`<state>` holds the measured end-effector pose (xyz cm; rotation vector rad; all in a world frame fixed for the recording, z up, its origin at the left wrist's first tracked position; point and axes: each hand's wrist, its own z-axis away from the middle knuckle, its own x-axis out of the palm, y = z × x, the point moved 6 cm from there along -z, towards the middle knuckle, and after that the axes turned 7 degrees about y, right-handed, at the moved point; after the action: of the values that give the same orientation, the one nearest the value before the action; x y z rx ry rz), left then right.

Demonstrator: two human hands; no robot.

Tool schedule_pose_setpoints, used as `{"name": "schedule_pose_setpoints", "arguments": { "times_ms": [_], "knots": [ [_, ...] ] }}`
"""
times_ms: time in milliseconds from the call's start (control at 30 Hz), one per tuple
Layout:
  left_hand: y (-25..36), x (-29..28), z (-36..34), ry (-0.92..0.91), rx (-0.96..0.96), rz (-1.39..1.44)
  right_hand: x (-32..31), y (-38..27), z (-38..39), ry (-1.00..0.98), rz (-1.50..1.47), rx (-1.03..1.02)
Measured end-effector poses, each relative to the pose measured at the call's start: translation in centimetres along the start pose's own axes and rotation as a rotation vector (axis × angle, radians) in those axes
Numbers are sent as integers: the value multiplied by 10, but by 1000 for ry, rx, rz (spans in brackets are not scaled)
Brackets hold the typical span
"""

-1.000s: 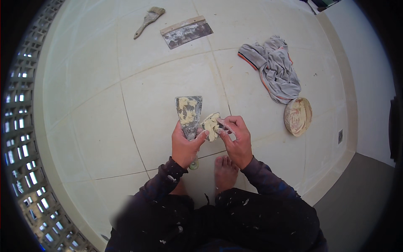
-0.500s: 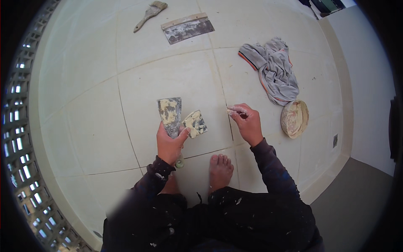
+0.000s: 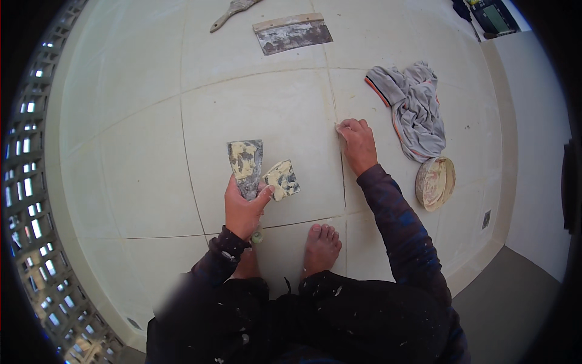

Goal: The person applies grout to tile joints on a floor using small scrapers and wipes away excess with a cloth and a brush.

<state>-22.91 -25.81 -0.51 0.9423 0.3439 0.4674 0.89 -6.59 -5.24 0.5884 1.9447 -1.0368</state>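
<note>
My left hand (image 3: 241, 211) is closed around a putty knife (image 3: 246, 156), its metal blade smeared with cream-coloured paste. The same hand's thumb also pins a small dark square scraper blade (image 3: 282, 180), which carries more of that paste. Farther right, my right hand (image 3: 359, 145) reaches down over a joint between floor tiles, thumb and fingers pinched together. Pale paste coats those fingertips; whether something small is between them cannot be made out. A dark stretch of the tile joint (image 3: 344, 182) runs from the hand toward me.
Beyond my hands lie a wide scraper (image 3: 294, 35) and a paintbrush (image 3: 233, 12). At right are a crumpled grey cloth (image 3: 418, 115) and a round paste-stained bowl (image 3: 435, 184). My bare foot (image 3: 322, 247) stands close by. A pierced block wall (image 3: 30, 188) borders the left, a white wall (image 3: 536, 145) the right.
My right hand has moved forward along the tile joint, its fingers drawn closer together. The left hand keeps its hold on both tools. The view has turned slightly, shifting floor items rightward.
</note>
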Motion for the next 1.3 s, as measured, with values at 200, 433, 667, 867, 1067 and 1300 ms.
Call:
{"name": "schedule_pose_setpoints", "arguments": {
  "times_ms": [200, 433, 667, 867, 1067, 1300],
  "knots": [
    [-1, 2, -2, -1, -6, 20, -9, 5, -3, -22, -30, 100],
    [1, 7, -2, -21, -2, 16, -2, 1, -17, -93, 64, -108],
    [0, 7, -1, -30, -3, 19, -10, -12, 15, -156, 152, -122],
    [-3, 8, -2, -46, 14, -2, -22, -29, 60, -154, 209, -64],
    [8, 12, 2, -76, 46, 4, -34, -48, 100, -141, 237, -11],
    [8, 15, 5, -105, 44, -6, -46, -64, 149, -247, 245, 65]
  ]
}}
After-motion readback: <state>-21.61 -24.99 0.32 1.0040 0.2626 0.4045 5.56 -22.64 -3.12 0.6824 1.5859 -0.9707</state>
